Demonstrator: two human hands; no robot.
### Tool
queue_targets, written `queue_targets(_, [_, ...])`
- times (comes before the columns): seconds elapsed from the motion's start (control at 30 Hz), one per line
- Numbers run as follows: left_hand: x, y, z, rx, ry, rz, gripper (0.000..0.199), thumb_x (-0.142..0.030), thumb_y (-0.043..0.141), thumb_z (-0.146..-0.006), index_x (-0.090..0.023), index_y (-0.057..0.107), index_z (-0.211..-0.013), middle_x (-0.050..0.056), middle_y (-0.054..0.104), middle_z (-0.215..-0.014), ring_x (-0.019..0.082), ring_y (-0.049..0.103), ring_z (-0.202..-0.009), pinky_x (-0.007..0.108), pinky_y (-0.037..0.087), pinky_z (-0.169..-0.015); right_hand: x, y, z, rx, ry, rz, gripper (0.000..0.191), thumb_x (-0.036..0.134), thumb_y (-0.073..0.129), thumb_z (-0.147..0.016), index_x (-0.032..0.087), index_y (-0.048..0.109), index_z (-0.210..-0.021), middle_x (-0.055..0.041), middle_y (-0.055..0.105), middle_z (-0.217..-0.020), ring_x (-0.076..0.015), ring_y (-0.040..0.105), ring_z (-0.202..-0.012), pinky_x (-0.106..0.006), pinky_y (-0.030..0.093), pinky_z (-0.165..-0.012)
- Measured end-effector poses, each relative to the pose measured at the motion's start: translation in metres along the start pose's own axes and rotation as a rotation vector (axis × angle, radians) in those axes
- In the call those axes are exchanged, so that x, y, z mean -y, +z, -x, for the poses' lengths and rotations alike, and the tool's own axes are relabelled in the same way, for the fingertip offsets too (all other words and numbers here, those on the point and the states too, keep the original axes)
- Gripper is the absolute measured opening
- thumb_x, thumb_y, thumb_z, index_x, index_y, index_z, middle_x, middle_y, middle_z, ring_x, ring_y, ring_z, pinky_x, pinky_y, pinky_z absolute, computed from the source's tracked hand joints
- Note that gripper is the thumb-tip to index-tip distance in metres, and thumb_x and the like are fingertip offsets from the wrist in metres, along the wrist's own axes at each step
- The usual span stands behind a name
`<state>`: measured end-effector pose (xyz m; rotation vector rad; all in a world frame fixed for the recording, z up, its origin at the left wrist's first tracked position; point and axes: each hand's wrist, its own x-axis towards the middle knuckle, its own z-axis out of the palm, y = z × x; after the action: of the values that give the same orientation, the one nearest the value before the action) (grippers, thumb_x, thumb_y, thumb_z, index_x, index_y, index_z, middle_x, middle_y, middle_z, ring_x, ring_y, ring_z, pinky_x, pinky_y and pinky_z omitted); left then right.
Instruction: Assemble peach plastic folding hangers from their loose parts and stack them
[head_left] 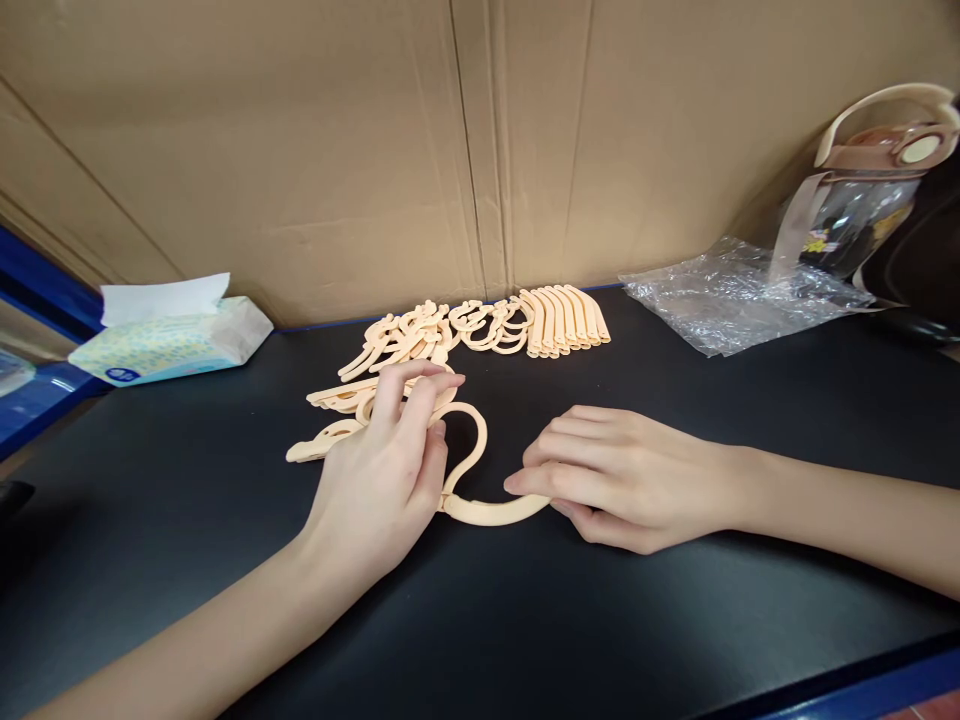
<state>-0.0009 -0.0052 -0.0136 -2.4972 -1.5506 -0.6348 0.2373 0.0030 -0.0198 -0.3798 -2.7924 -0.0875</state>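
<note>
A cream plastic folding hanger (499, 513) with a curved hook (480, 435) lies just over the black table top, one arm swung out to the right. My right hand (626, 480) pinches the end of that arm between thumb and fingers. Across the hook's left side, my left hand (390, 450) has its thumb and fingers closed around it. The left hand hides the rest of this hanger. Folded hangers (326, 440) lie beside and partly behind the left hand.
Behind, a pile of loose hanger pieces (409, 335), several hooks (491, 325) and a row of curved arms (566, 318) lie along the cardboard (300, 150). A tissue pack (172, 340) is at left. Crumpled clear plastic (720, 300) and a water bottle (862, 215) are at right.
</note>
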Motion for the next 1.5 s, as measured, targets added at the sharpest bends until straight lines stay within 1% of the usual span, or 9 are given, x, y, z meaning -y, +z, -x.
queue_targets(0.2, [0.0005, 0.0003, -0.0004, 0.017, 0.048, 0.053, 0.032, -0.016, 0.033, -0.092, -0.023, 0.044, -0.122, 0.006, 0.047, -0.126, 0.016, 0.063, -0.084, 0.023, 0.046, -0.048, 0.0006, 0.0002, -0.0002, -0.036, 0.017, -0.018, 0.029, 0.013, 0.044, -0.09, 0.012, 0.052, -0.118, -0.0083, 0.063, -0.097, -0.0186, 0.057, -0.088, -0.033, 0.044, -0.078])
queue_targets(0.37, [0.0021, 0.0023, 0.0017, 0.053, 0.116, 0.137, 0.033, -0.015, 0.033, -0.093, -0.024, 0.042, -0.123, 0.004, 0.046, -0.126, 0.016, 0.062, -0.091, 0.023, 0.047, -0.053, -0.0003, 0.0001, 0.0004, -0.047, 0.096, -0.08, 0.03, 0.015, 0.046, -0.089, 0.012, 0.052, -0.119, -0.0092, 0.063, -0.099, -0.0192, 0.057, -0.09, -0.034, 0.044, -0.081])
queue_targets(0.53, [0.0029, 0.0034, 0.0016, 0.114, 0.157, 0.231, 0.032, -0.014, 0.035, -0.094, -0.026, 0.042, -0.123, 0.003, 0.048, -0.124, 0.016, 0.059, -0.1, 0.025, 0.049, -0.069, -0.0017, 0.002, -0.0003, -0.048, 0.184, -0.107, 0.035, 0.022, 0.05, -0.089, 0.012, 0.051, -0.122, -0.0095, 0.061, -0.106, -0.0196, 0.055, -0.091, -0.034, 0.044, -0.082])
queue_targets(0.67, [0.0035, 0.0038, 0.0004, 0.16, 0.197, 0.304, 0.03, -0.013, 0.036, -0.094, -0.024, 0.044, -0.12, 0.002, 0.051, -0.119, 0.014, 0.058, -0.097, 0.025, 0.048, -0.076, -0.002, 0.0022, -0.0008, -0.047, 0.244, -0.123, 0.036, 0.025, 0.053, -0.088, 0.012, 0.052, -0.121, -0.0089, 0.061, -0.11, -0.0202, 0.054, -0.094, -0.036, 0.041, -0.086])
queue_targets(0.9, [0.0046, 0.0026, -0.0015, 0.227, 0.265, 0.347, 0.031, -0.009, 0.039, -0.09, -0.024, 0.046, -0.116, 0.001, 0.054, -0.113, 0.013, 0.056, -0.09, 0.024, 0.044, -0.075, -0.0027, 0.0013, -0.0014, -0.04, 0.247, -0.15, 0.035, 0.024, 0.053, -0.088, 0.013, 0.052, -0.12, -0.0089, 0.061, -0.113, -0.0212, 0.052, -0.1, -0.036, 0.038, -0.09])
queue_targets(1.07, [0.0026, 0.0011, -0.0031, 0.262, 0.285, 0.345, 0.032, -0.009, 0.038, -0.089, -0.024, 0.045, -0.117, 0.002, 0.054, -0.112, 0.013, 0.055, -0.085, 0.025, 0.044, -0.072, -0.003, 0.0018, -0.0015, -0.032, 0.241, -0.155, 0.029, 0.024, 0.052, -0.088, 0.013, 0.054, -0.115, -0.0101, 0.061, -0.111, -0.0212, 0.052, -0.1, -0.036, 0.039, -0.089])
queue_targets(1.17, [0.0012, 0.0006, -0.003, 0.268, 0.27, 0.338, 0.034, -0.009, 0.036, -0.089, -0.024, 0.045, -0.119, 0.003, 0.054, -0.116, 0.014, 0.056, -0.087, 0.027, 0.046, -0.075, -0.003, 0.0013, -0.0013, -0.034, 0.239, -0.161, 0.024, 0.024, 0.053, -0.088, 0.014, 0.054, -0.11, -0.0101, 0.06, -0.112, -0.0205, 0.053, -0.101, -0.036, 0.039, -0.09])
queue_targets(1.37, [0.0011, 0.0019, -0.0005, 0.238, 0.269, 0.283, 0.038, -0.014, 0.034, -0.092, -0.026, 0.044, -0.127, 0.005, 0.049, -0.135, 0.018, 0.058, -0.104, 0.032, 0.048, -0.088, -0.0027, 0.0008, -0.0007, -0.03, 0.247, -0.163, 0.022, 0.024, 0.052, -0.089, 0.016, 0.053, -0.11, -0.0093, 0.06, -0.114, -0.0194, 0.054, -0.102, -0.036, 0.039, -0.091])
queue_targets(1.5, [0.0019, 0.0021, -0.0003, 0.231, 0.271, 0.254, 0.04, -0.013, 0.035, -0.092, -0.027, 0.042, -0.129, 0.003, 0.046, -0.14, 0.017, 0.06, -0.101, 0.031, 0.05, -0.084, -0.003, 0.0013, -0.0006, -0.03, 0.249, -0.146, 0.019, 0.025, 0.052, -0.09, 0.016, 0.054, -0.106, -0.0104, 0.058, -0.116, -0.0202, 0.053, -0.104, -0.036, 0.039, -0.091])
